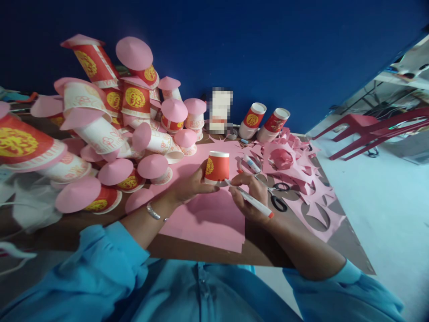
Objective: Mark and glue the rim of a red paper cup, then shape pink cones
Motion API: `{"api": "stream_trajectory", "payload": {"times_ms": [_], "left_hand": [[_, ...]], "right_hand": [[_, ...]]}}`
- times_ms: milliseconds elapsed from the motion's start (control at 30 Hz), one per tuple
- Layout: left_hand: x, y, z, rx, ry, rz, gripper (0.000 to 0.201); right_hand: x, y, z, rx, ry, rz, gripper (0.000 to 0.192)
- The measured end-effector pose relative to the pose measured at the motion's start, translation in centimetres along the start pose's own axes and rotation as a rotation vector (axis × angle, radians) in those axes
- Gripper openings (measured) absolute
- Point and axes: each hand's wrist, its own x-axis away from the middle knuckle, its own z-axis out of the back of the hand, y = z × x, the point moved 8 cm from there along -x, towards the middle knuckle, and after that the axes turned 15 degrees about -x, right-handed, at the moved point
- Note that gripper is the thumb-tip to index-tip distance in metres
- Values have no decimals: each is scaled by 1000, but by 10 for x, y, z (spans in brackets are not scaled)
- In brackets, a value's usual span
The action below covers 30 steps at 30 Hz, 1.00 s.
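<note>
My left hand point(189, 184) grips a red paper cup point(217, 167) with a gold emblem, standing upside down on a sheet of pink paper point(208, 219). My right hand point(250, 197) holds a white marker point(252, 200) with an orange end, its tip touching the base of the cup at the paper. A silver bracelet sits on my left wrist. Both sleeves are blue.
A big pile of cups capped with pink paper cones point(110, 129) fills the left of the brown table point(268, 250). Black scissors point(277, 199), a glue stick point(251, 163) and pink paper offcuts point(301, 179) lie on the right. Two cups point(264, 120) stand at the back; red plastic chairs point(372, 129) are beyond.
</note>
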Motion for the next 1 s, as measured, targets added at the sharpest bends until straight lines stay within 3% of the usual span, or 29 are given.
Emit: {"api": "stream_trajectory", "payload": {"times_ms": [167,533,1000], "left_hand": [[1,-6,2,44,2,31,74],[0,-3,2,-19,4,8,63],[0,-7,3,-55,26,8,71]], "right_hand": [[-2,4,3,-42,49,-26,9],[-1,-1,-1,7,-34,-3,10],[1,1,-1,45,-31,11,10]]}}
